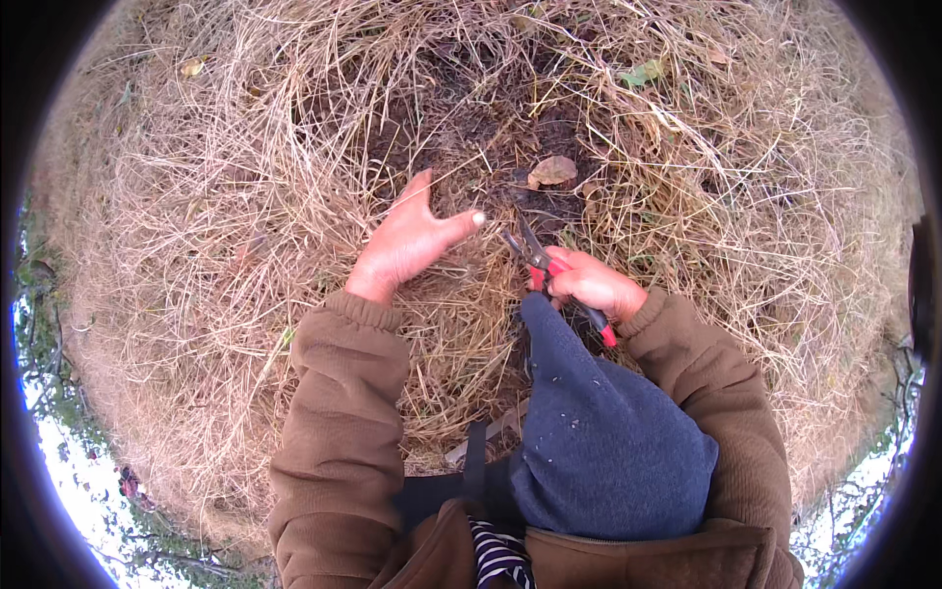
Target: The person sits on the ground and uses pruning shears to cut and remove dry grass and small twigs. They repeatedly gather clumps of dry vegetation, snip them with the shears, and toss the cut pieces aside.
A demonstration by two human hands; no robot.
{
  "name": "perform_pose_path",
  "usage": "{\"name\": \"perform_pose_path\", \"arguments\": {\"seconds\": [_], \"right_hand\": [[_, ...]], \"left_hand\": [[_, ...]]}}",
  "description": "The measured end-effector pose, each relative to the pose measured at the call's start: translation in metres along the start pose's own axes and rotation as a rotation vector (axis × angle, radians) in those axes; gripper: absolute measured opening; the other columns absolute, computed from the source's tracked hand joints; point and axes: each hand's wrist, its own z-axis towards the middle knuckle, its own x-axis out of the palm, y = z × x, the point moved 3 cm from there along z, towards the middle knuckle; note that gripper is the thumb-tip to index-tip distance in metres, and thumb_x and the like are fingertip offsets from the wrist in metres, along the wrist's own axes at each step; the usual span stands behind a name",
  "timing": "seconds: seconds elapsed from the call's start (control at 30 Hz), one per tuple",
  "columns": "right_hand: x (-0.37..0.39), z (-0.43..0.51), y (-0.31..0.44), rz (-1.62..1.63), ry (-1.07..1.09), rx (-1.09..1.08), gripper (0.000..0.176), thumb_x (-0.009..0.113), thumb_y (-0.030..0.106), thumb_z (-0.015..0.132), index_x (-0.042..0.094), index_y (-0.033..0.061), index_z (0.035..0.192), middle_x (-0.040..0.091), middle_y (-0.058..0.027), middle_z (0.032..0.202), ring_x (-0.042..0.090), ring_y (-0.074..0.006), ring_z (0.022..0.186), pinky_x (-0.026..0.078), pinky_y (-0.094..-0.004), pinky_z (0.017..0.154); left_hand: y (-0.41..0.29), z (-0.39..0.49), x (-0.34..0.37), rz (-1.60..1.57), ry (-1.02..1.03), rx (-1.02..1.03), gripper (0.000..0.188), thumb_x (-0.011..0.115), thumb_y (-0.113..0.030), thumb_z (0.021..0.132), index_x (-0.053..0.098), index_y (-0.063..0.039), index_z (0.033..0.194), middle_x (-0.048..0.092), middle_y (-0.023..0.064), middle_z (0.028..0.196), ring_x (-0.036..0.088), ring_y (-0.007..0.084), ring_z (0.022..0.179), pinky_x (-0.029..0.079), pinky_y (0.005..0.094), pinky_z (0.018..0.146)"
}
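Observation:
My left hand [412, 239] is low over the dry grass [294, 221], thumb and forefinger spread wide. Nothing shows in its grip, and its other fingers are mostly hidden. To the right, my right hand [589, 283] grips a pair of pruning shears [544, 261] with red and dark handles. The shears' metal blades are apart and point up and left, at a patch of dark soil [471, 140]. Past the blade tips, a brown dry leaf [552, 171] lies on that soil.
My bent knee in blue cloth [611, 449] rises just below the right hand. Long dry stalks surround the soil patch. A green leaf [642, 73] lies at the upper right, and a yellowish leaf [192, 67] at the upper left. Tree branches [55, 346] show at the lower left rim.

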Motion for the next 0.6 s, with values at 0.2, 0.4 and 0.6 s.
{"name": "perform_pose_path", "arguments": {"seconds": [0.2,0.4,0.6], "right_hand": [[-0.028,0.023,0.034,-0.282,-0.096,-0.019,0.02,0.058,0.01,0.078,0.053,0.0035,0.096,0.057,-0.0043,0.085,0.054,-0.0133,0.068,0.047,-0.0289,0.062],[-0.021,0.062,0.067,-0.796,-0.02,-0.021,0.021,0.056,0.015,0.078,0.056,-0.003,0.089,0.059,-0.0131,0.073,0.055,-0.0237,0.059,0.045,-0.0381,0.057],[0.0,0.094,0.077,-0.769,-0.064,-0.053,0.019,0.054,0.016,0.079,0.057,-0.0004,0.087,0.061,-0.0103,0.076,0.057,-0.0228,0.074,0.046,-0.0358,0.071]], "left_hand": [[0.0,0.02,0.047,0.402,-0.148,-0.206,0.046,0.066,-0.033,0.083,0.057,0.002,0.111,0.062,0.0221,0.109,0.063,0.0362,0.103,0.05,0.0451,0.089],[0.027,0.013,0.059,0.386,-0.2,-0.013,0.015,0.057,-0.021,0.087,0.067,-0.01,0.091,0.065,0.0141,0.096,0.065,0.035,0.084,0.051,0.0482,0.075],[0.011,0.011,0.051,0.52,-0.173,0.121,0.021,0.055,-0.023,0.091,0.066,-0.006,0.089,0.067,0.0147,0.089,0.064,0.0347,0.085,0.048,0.0461,0.081]]}}
